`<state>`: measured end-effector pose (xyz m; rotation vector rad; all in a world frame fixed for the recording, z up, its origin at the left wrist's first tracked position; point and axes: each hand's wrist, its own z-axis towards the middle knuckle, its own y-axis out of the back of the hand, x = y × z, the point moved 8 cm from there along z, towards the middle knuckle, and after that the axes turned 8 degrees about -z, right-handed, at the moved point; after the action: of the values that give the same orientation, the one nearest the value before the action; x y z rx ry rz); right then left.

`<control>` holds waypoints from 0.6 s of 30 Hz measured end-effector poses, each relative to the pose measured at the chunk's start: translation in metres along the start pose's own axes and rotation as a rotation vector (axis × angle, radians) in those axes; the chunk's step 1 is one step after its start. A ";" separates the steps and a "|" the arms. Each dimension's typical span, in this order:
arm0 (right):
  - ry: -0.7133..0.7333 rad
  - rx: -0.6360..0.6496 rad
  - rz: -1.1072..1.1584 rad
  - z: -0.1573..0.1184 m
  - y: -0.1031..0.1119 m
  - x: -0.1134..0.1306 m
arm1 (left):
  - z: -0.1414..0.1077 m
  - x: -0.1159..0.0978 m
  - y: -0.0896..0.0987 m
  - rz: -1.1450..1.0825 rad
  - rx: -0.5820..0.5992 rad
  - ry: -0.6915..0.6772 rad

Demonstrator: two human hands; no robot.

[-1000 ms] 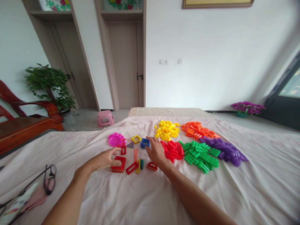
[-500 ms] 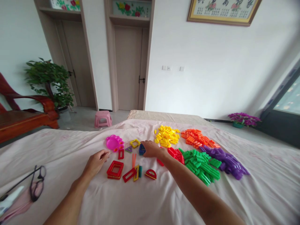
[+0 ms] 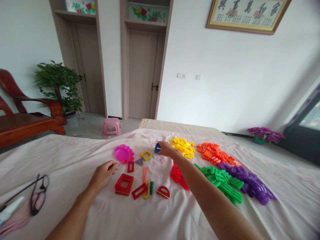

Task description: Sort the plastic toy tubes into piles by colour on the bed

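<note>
Blue pieces (image 3: pixel 157 148) are sitting in the grip of the right hand (image 3: pixel 167 149), at the far side of the pale cloth (image 3: pixel 107 220), just beside the yellow blocks (image 3: pixel 183 146). In the head view, that hand is reaching forward, its fingers closing around the pieces and partly hiding them; whether they are touching the cloth, I cannot tell. Handling them is the step in hand, and moving them would, I judge, be calling for a steady pinch and clearance from the yellow blocks. Nearer, the left hand (image 3: pixel 105 171) is hovering or resting, fingers loosely curling, about half closed; its palm is facing out of sight, so I cannot tell whether it is holding anything. Close by, a red rectangle (image 3: pixel 128 167) is lying before the pink flower-edged tray (image 3: pixel 115 154), while red square frames (image 3: pixel 119 191) are forming a stack nearer the person.
</note>
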<state>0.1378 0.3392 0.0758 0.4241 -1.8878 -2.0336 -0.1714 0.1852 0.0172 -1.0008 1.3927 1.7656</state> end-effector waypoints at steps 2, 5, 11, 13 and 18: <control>0.019 0.036 0.009 0.003 -0.009 -0.003 | 0.000 0.000 0.000 -0.003 0.000 0.002; 0.046 0.059 0.011 0.003 -0.012 -0.006 | 0.001 0.001 -0.001 0.005 0.004 -0.008; 0.192 -0.018 -0.021 -0.006 0.010 0.030 | 0.003 0.003 -0.001 0.022 0.013 -0.030; 0.336 -0.038 -0.067 -0.012 0.013 0.060 | 0.003 0.004 -0.001 0.025 0.012 -0.027; 0.524 0.000 -0.253 -0.021 0.005 0.112 | 0.002 0.004 -0.002 0.007 0.025 -0.030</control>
<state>0.0463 0.2717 0.0802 1.1204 -1.5694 -1.8227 -0.1719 0.1878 0.0136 -0.9535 1.3971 1.7574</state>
